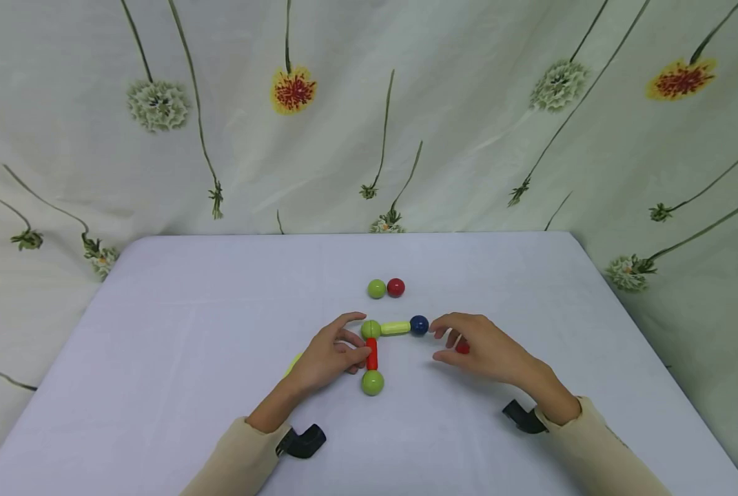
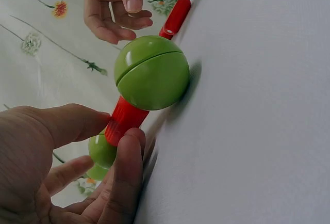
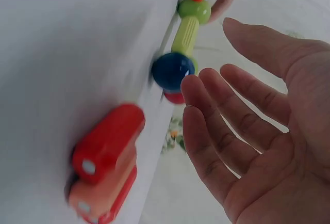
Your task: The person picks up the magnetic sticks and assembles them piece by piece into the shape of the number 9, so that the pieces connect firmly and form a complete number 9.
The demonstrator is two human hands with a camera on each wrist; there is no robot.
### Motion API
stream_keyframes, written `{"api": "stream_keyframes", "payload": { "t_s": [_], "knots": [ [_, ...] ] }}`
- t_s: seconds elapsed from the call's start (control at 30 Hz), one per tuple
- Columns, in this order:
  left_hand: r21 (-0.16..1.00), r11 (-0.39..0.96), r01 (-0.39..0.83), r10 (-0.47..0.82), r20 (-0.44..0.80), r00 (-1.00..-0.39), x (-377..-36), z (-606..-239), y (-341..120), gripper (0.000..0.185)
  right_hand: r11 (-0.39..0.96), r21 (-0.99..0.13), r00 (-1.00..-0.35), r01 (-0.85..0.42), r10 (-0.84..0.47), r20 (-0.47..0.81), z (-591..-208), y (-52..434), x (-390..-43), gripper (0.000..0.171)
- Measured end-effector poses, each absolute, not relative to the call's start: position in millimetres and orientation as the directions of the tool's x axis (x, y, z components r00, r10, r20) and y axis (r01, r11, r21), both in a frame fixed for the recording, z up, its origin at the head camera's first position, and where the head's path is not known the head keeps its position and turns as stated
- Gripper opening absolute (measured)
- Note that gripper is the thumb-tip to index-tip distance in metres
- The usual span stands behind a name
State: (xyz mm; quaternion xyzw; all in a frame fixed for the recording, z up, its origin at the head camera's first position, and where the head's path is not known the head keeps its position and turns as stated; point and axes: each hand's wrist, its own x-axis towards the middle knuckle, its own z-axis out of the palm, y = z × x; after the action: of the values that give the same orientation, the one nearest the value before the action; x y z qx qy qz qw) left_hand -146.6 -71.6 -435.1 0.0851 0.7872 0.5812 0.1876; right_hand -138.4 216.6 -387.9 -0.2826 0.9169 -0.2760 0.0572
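Mid-tabletop [image 1: 189, 324], the left hand [image 1: 328, 358] pinches the red rod [image 1: 371, 353] steadying the L-shaped chain, while the right hand [image 1: 480, 348], its grip spread, hovers beside the blue ball [image 1: 419, 325].

Curtained tabletop [image 1: 220, 289] recording setup

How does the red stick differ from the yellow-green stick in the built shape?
The red stick runs toward the person, pinched by the left hand; the yellow-green stick runs sideways, touched by neither hand. Red joins two green balls; yellow-green joins a green ball and a blue ball. Both share that corner green ball.
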Motion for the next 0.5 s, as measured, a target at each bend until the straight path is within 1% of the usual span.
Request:
{"api": "stream_keyframes", "payload": {
  "t_s": [0.17, 0.4, 0.5],
  "knots": [
    [0.934, 0.352, -0.059, 0.376, -0.199, -0.905, -147, -435, -74, 0.055, 0.704, -0.537, -0.853, -0.465, -0.519, 0.057, -388, 234, -138, 0.030],
    [0.913, 0.407, -0.022, 0.408, -0.204, -0.890, -147, -436, -77, 0.064, 0.719, -0.517, -0.852, -0.465, -0.523, 0.038, -392, 248, -140, 0.023],
    [0.903, 0.429, 0.013, 0.432, -0.193, -0.881, -148, -438, -77, 0.066, 0.722, -0.515, -0.850, -0.463, -0.526, 0.026, -395, 252, -142, 0.020]
  ]
}}
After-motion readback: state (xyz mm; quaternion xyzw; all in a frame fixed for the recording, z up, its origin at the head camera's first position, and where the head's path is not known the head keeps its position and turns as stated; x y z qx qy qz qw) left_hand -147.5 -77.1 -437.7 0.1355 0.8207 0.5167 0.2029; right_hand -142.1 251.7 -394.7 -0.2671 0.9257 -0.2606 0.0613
